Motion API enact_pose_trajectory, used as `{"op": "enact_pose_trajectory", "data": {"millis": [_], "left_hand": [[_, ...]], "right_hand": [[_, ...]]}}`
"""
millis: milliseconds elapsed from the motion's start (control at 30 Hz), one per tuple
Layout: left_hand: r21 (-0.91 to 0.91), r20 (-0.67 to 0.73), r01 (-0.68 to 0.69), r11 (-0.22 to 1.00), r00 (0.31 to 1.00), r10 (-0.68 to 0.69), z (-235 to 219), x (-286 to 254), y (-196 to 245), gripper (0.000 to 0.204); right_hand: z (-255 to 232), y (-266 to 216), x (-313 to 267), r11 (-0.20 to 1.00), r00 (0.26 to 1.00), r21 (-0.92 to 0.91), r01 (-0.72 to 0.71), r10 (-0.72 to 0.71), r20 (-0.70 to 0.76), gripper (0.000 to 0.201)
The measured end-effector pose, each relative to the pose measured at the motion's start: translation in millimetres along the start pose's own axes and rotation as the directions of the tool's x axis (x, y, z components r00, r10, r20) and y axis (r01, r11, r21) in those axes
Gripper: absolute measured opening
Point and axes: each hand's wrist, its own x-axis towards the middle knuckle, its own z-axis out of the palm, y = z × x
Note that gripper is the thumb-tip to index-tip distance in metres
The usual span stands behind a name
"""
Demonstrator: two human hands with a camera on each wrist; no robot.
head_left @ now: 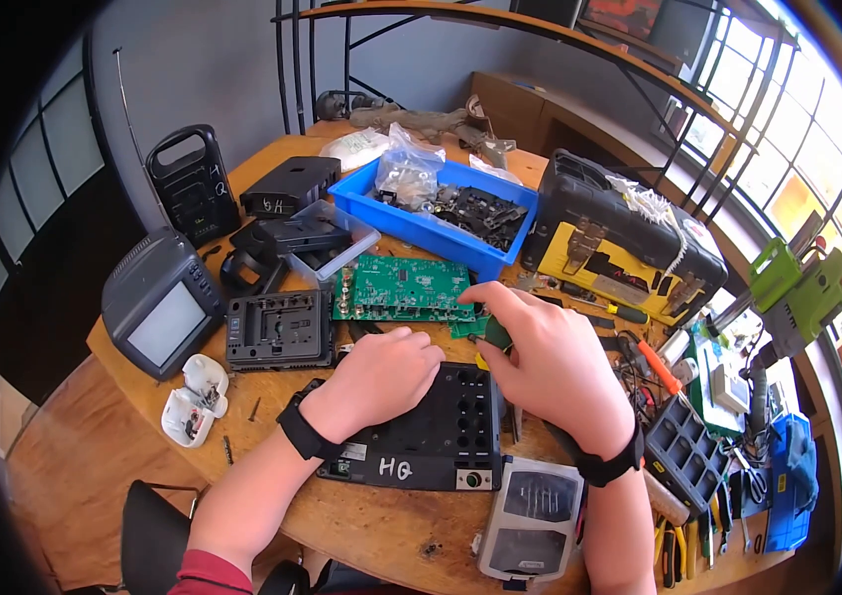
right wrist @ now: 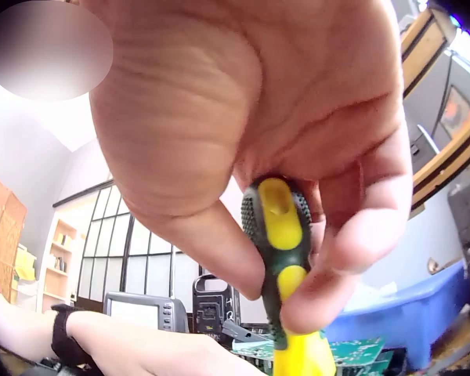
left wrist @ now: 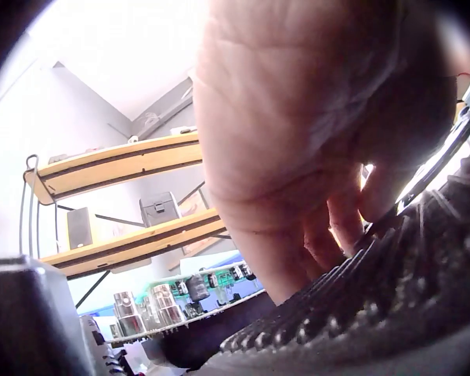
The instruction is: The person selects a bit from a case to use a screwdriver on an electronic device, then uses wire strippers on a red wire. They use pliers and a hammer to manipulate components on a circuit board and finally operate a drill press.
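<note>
The right hand (head_left: pixel 564 362) pinches a yellow and dark-green screwdriver (right wrist: pixel 282 219) between thumb and bent fingers, its handle pointing down from the palm in the right wrist view; the blade is hidden. The screwdriver is over the right far corner of a black casing (head_left: pixel 441 446) lettered HQ, which lies near the middle of the near edge of the wooden worktop (head_left: pixel 341 516). The left hand (head_left: pixel 371 382) rests on the casing toward its far side, fingers bent downward; their tips are hidden, so I cannot tell whether they grip it. Just beyond the casing, around the middle of the worktop, sits a green circuit board (head_left: pixel 411 283), with a black housing (head_left: pixel 277 332) lying to its left. Along the left edge stand a small monitor (head_left: pixel 165 327) and, nearer, an opened white case (head_left: pixel 181 418). Toward the far edge is a blue tray (head_left: pixel 391 218) holding dark parts and a plastic bag, and to its right a black and yellow toolbox (head_left: pixel 599 263). A grey two-windowed box (head_left: pixel 537 494) lies at the near edge, right of the casing; a black compartment tray (head_left: pixel 686 451) sits toward the right edge.
</note>
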Motion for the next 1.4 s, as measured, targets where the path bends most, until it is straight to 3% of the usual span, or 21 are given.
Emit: {"op": "enact_pose_trajectory", "data": {"millis": [133,233,367,467,533,633,867,933,1067,1133,1200,1233,1267,1300,1400], "left_hand": [[-0.001,0.005,0.012,1.0,1.0,-0.012,-2,-1,-2,0.016],[-0.021,-0.003,0.011,1.0,1.0,-0.011,-18,-4,-1,0.018],[0.013,-0.001,0.063,0.998,0.998,-0.063,-30,-12,10,0.018],[0.01,-0.034,0.074,0.997,0.997,-0.073,-30,-12,17,0.018],[0.021,-0.029,0.075,0.997,0.997,-0.074,-29,-10,15,0.018],[-0.041,-0.086,0.071,0.997,0.994,-0.074,-27,-8,16,0.016],[-0.022,-0.066,0.098,0.995,0.993,-0.1,-27,-7,19,0.014],[-0.007,-0.055,0.104,0.995,0.993,-0.104,-28,-7,19,0.015],[0.0,-0.066,0.094,0.996,0.993,-0.094,-27,-7,19,0.016],[-0.014,-0.071,0.091,0.996,0.993,-0.091,-27,-8,19,0.016],[-0.033,-0.077,0.077,0.996,0.994,-0.079,-27,-8,18,0.016],[-0.053,-0.086,0.064,0.997,0.994,-0.069,-28,-9,17,0.016],[-0.048,-0.092,0.057,0.997,0.994,-0.061,-26,-9,15,0.015],[-0.031,-0.093,0.051,0.998,0.994,-0.054,-25,-9,14,0.015],[0.026,-0.074,0.045,0.999,0.996,-0.043,-23,-12,13,0.017]], "right_hand": [[2,-2,0,0.994,1.0,-0.111,0.005,-0.008,-0.025,0.036],[-8,-7,-1,0.996,1.0,0.092,0.003,-0.005,0.023,0.038],[1,-1,-5,0.999,0.998,-0.014,0.033,-0.034,-0.059,0.034],[11,-2,-3,0.981,0.994,-0.165,-0.106,0.098,-0.055,0.029],[8,-5,-4,0.986,0.988,-0.069,-0.149,0.146,-0.043,0.04],[2,1,-10,0.996,0.993,0.059,0.066,-0.059,-0.105,0.048],[12,0,-5,0.967,0.983,-0.193,-0.166,0.177,0.042,0.043],[6,-2,-12,1.0,0.983,-0.028,-0.012,0.006,-0.181,0.034],[16,8,-9,0.998,0.984,-0.001,0.06,-0.059,-0.17,0.032],[14,2,-6,0.981,0.993,-0.177,-0.079,0.062,-0.097,0.032],[3,-1,-5,0.973,0.995,-0.206,-0.103,0.099,-0.034,0.03],[-7,-5,-7,0.987,0.985,-0.131,-0.092,0.07,-0.158,0.028],[-21,-12,-7,0.988,0.977,-0.114,-0.107,0.084,-0.195,0.03],[-27,-11,-8,0.998,0.951,-0.059,0.007,-0.025,-0.308,0.022],[-52,-23,-17,0.999,0.994,0.05,-0.013,0.018,-0.108,0.03]]}}
